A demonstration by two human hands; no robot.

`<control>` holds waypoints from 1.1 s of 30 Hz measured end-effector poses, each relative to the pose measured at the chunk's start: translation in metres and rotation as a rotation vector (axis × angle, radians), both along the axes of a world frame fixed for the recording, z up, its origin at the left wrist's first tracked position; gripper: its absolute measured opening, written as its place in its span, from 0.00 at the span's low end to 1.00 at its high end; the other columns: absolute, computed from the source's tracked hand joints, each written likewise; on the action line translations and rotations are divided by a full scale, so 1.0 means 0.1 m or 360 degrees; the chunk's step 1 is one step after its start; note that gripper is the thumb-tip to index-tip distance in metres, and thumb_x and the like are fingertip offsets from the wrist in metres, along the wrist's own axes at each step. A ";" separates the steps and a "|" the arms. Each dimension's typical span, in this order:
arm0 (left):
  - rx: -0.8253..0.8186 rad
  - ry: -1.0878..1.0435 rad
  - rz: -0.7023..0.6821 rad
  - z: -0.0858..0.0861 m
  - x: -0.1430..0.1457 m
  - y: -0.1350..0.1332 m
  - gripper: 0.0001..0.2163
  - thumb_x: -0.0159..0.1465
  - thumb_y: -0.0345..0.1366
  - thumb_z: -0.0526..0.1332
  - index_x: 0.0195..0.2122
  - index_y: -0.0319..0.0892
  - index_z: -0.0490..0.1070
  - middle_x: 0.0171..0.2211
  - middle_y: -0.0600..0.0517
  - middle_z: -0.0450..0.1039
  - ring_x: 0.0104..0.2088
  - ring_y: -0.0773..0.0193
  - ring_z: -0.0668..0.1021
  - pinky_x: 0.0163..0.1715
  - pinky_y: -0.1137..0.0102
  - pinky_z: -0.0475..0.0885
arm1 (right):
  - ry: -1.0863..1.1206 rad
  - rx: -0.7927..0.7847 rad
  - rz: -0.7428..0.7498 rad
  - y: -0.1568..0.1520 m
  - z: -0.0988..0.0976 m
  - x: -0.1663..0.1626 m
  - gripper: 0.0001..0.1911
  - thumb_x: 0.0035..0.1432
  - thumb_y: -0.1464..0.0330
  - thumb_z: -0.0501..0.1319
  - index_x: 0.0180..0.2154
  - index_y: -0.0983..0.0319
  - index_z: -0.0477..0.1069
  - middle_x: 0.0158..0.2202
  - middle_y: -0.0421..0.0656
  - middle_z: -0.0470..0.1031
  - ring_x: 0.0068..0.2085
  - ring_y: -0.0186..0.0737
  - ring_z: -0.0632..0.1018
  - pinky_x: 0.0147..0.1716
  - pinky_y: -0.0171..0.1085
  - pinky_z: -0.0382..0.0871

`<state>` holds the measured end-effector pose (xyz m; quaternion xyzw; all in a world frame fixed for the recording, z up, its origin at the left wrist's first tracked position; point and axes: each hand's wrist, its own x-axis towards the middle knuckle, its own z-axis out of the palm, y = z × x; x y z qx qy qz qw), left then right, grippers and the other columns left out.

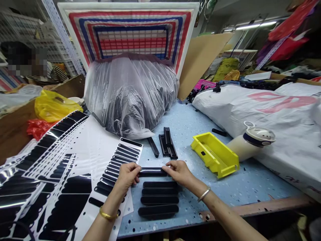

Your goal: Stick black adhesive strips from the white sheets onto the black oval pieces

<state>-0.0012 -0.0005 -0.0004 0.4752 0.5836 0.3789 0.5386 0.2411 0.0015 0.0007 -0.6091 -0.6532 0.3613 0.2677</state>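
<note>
Black glossy strip (152, 172) is pinched at its ends by the left hand (128, 174) and right hand (179, 172) over the tabletop (260, 180), four dark pieces (159, 192) seemingly done nearby, many sheet strips (119, 164) left.

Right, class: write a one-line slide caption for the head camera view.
Left hand and right hand hold a black strip by its ends, near black pieces on a blue tabletop.

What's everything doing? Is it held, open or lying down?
Glossy black oblong strip: held at both ends
Left hand: pinching its left end
Right hand: pinching its right end
Black oblong pieces: lined up
Yellow plastic bin: open-topped
Cream cylindrical bottle: lid on
Translucent plastic bag: bulging
Black-striped white sheets: spread out
</note>
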 end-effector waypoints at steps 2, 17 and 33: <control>0.0029 0.0049 -0.0017 -0.02 -0.01 0.01 0.13 0.52 0.45 0.64 0.21 0.39 0.72 0.13 0.55 0.68 0.11 0.69 0.70 0.09 0.78 0.60 | 0.0018 -0.0059 0.0007 0.02 -0.04 -0.04 0.16 0.54 0.58 0.60 0.21 0.61 0.72 0.15 0.38 0.70 0.18 0.36 0.72 0.17 0.32 0.61; 0.1366 0.1184 -0.1007 0.18 0.40 -0.25 0.30 0.49 0.16 0.53 0.55 0.37 0.70 0.52 0.40 0.76 0.58 0.45 0.73 0.57 0.50 0.69 | -0.0050 0.0103 0.0213 0.05 -0.01 -0.03 0.22 0.57 0.58 0.57 0.15 0.61 0.65 0.14 0.38 0.67 0.20 0.34 0.67 0.19 0.32 0.58; 0.0891 0.0889 -0.0635 0.35 -0.24 -0.63 0.17 0.59 0.29 0.61 0.48 0.47 0.78 0.47 0.45 0.81 0.47 0.49 0.81 0.50 0.57 0.74 | -0.0195 0.0252 0.0242 -0.26 0.22 0.12 0.14 0.53 0.61 0.60 0.21 0.61 0.76 0.17 0.39 0.71 0.22 0.37 0.71 0.25 0.34 0.61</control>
